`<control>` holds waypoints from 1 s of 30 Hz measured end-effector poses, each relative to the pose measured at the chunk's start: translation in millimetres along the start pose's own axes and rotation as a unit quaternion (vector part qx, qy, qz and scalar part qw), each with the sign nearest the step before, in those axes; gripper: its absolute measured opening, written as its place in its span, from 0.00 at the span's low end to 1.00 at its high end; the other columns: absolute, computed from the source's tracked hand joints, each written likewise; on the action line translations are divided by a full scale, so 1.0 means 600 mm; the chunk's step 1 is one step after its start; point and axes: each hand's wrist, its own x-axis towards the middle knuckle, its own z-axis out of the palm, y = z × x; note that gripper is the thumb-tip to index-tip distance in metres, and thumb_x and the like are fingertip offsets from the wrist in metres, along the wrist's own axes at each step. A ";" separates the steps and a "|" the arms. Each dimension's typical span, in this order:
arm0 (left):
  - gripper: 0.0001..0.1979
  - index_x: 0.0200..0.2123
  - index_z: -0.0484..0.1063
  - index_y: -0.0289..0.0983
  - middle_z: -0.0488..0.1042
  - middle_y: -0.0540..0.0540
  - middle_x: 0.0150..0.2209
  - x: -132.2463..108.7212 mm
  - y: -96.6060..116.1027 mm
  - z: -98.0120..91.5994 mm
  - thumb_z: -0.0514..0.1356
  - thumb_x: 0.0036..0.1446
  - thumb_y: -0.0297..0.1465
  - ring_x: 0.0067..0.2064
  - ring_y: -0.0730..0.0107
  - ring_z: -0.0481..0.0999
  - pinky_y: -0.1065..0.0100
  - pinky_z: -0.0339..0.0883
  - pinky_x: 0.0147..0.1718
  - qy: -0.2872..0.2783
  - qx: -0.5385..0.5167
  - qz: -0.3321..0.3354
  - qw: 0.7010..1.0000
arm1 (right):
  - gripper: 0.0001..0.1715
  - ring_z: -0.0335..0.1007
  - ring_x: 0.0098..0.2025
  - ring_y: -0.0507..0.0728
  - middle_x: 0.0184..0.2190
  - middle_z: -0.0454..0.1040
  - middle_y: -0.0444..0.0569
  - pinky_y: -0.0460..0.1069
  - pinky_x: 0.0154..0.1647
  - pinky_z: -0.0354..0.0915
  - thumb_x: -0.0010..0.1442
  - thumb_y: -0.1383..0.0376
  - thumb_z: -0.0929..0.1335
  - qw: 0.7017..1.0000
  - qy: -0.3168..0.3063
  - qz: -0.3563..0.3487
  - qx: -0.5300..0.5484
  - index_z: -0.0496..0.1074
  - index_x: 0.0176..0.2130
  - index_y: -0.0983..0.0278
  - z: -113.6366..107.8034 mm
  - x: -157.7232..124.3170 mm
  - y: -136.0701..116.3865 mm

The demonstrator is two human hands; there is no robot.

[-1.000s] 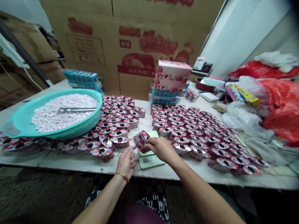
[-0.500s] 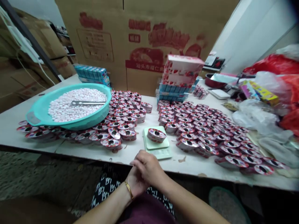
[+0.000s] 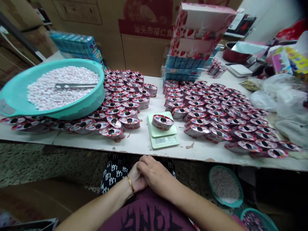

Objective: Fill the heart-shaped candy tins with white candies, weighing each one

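Note:
My left hand and my right hand are clasped together over my lap, in front of the table edge. The right hand's fingers are wrapped over the left, whose fingers are mostly hidden. Beyond them a pale green scale bears one oval red-and-white container with a dark hole in its top. Many similar containers stand in rows to the left and right. A turquoise basin of white-pink candies rests at the left, with a metal tool lying on the candies.
Blue packs stand behind the basin. Strawberry-patterned boxes sit on more blue packs, before a large cardboard box. Plastic bags lie at the right. A tub of pale pieces is on the floor.
The view has tilted downward, so the table appears higher and the floor tubs show more. My clasped hands have drawn slightly back from the table edge.

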 end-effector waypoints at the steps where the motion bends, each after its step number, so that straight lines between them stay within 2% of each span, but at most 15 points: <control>1: 0.14 0.24 0.64 0.34 0.66 0.49 0.24 0.002 0.002 0.003 0.42 0.55 0.25 0.31 0.75 0.68 0.72 0.59 0.30 0.002 -0.027 -0.023 0.999 | 0.03 0.56 0.33 0.52 0.32 0.64 0.47 0.46 0.32 0.56 0.55 0.72 0.61 1.000 -0.010 -0.004 0.001 0.63 0.30 0.65 -0.005 -0.001 0.004; 3: 0.09 0.25 0.64 0.33 0.67 0.49 0.26 0.007 0.006 0.008 0.47 0.54 0.28 0.31 0.75 0.68 0.73 0.60 0.32 0.007 -0.076 -0.065 0.995 | 0.04 0.56 0.33 0.52 0.31 0.64 0.48 0.46 0.32 0.57 0.55 0.73 0.61 1.000 -0.016 -0.020 0.000 0.63 0.30 0.66 -0.009 -0.007 0.015; 6: 0.09 0.25 0.65 0.32 0.68 0.48 0.24 0.013 0.013 0.016 0.53 0.51 0.32 0.28 0.75 0.68 0.73 0.61 0.30 0.004 -0.059 -0.108 0.992 | 0.06 0.57 0.35 0.52 0.32 0.65 0.48 0.47 0.34 0.58 0.56 0.71 0.60 0.999 0.004 -0.044 0.025 0.65 0.32 0.66 -0.006 -0.020 0.036; 10: 0.08 0.24 0.66 0.31 0.63 0.53 0.16 0.019 0.022 0.028 0.56 0.49 0.31 0.18 0.82 0.63 0.78 0.57 0.19 0.039 -0.007 -0.109 0.993 | 0.10 0.59 0.36 0.52 0.33 0.65 0.50 0.47 0.37 0.60 0.59 0.69 0.57 0.992 0.050 -0.047 0.108 0.65 0.34 0.67 -0.010 -0.032 0.062; 12: 0.07 0.23 0.66 0.32 0.60 0.54 0.14 0.023 0.025 0.032 0.57 0.47 0.31 0.16 0.83 0.60 0.79 0.54 0.16 0.056 0.009 -0.103 0.993 | 0.10 0.60 0.37 0.52 0.33 0.66 0.50 0.47 0.38 0.61 0.59 0.69 0.57 0.987 0.063 -0.056 0.135 0.65 0.34 0.67 -0.021 -0.033 0.069; 14: 0.07 0.24 0.66 0.32 0.61 0.53 0.15 0.026 0.026 0.032 0.58 0.46 0.31 0.16 0.83 0.61 0.79 0.53 0.15 0.062 0.023 -0.104 0.992 | 0.09 0.61 0.37 0.51 0.33 0.66 0.50 0.46 0.37 0.61 0.58 0.70 0.58 0.984 0.070 -0.070 0.145 0.66 0.35 0.67 -0.041 -0.030 0.074; 16: 0.08 0.24 0.66 0.31 0.63 0.52 0.17 0.028 0.026 0.029 0.58 0.47 0.32 0.16 0.82 0.62 0.80 0.51 0.14 0.058 0.042 -0.103 0.992 | 0.09 0.62 0.38 0.52 0.34 0.67 0.51 0.46 0.38 0.62 0.58 0.70 0.58 0.982 0.105 -0.078 0.134 0.66 0.36 0.67 -0.071 -0.021 0.082; 19: 0.11 0.25 0.66 0.31 0.64 0.50 0.18 0.031 0.027 0.026 0.56 0.48 0.35 0.16 0.83 0.61 0.80 0.45 0.11 0.053 0.070 -0.106 0.991 | 0.11 0.62 0.41 0.52 0.37 0.67 0.51 0.47 0.40 0.62 0.57 0.72 0.59 0.972 0.218 -0.052 0.074 0.66 0.38 0.66 -0.123 0.002 0.108; 21: 0.11 0.26 0.66 0.31 0.64 0.50 0.18 0.031 0.029 0.025 0.55 0.49 0.36 0.16 0.84 0.60 0.81 0.43 0.11 0.056 0.075 -0.105 0.990 | 0.10 0.62 0.41 0.52 0.37 0.67 0.50 0.48 0.40 0.62 0.57 0.71 0.59 0.963 0.267 -0.022 0.021 0.66 0.38 0.65 -0.151 0.022 0.133; 23: 0.11 0.27 0.66 0.31 0.63 0.51 0.19 0.029 0.032 0.027 0.56 0.49 0.35 0.16 0.84 0.59 0.81 0.42 0.12 0.061 0.074 -0.097 0.991 | 0.09 0.63 0.39 0.51 0.35 0.67 0.50 0.47 0.39 0.63 0.57 0.70 0.59 0.964 0.267 -0.004 -0.018 0.67 0.36 0.65 -0.166 0.042 0.157; 26: 0.10 0.27 0.66 0.32 0.63 0.51 0.19 0.024 0.034 0.029 0.56 0.49 0.34 0.16 0.85 0.59 0.82 0.41 0.12 0.068 0.075 -0.085 0.991 | 0.09 0.64 0.38 0.51 0.35 0.67 0.50 0.47 0.38 0.63 0.57 0.69 0.60 0.971 0.235 -0.002 -0.048 0.68 0.36 0.65 -0.165 0.062 0.184; 30: 0.10 0.27 0.67 0.31 0.64 0.51 0.19 0.021 0.034 0.028 0.56 0.49 0.34 0.16 0.85 0.59 0.82 0.41 0.12 0.068 0.072 -0.080 0.992 | 0.10 0.63 0.40 0.52 0.38 0.67 0.50 0.47 0.40 0.62 0.57 0.69 0.60 0.968 0.246 -0.005 -0.051 0.68 0.37 0.65 -0.162 0.064 0.193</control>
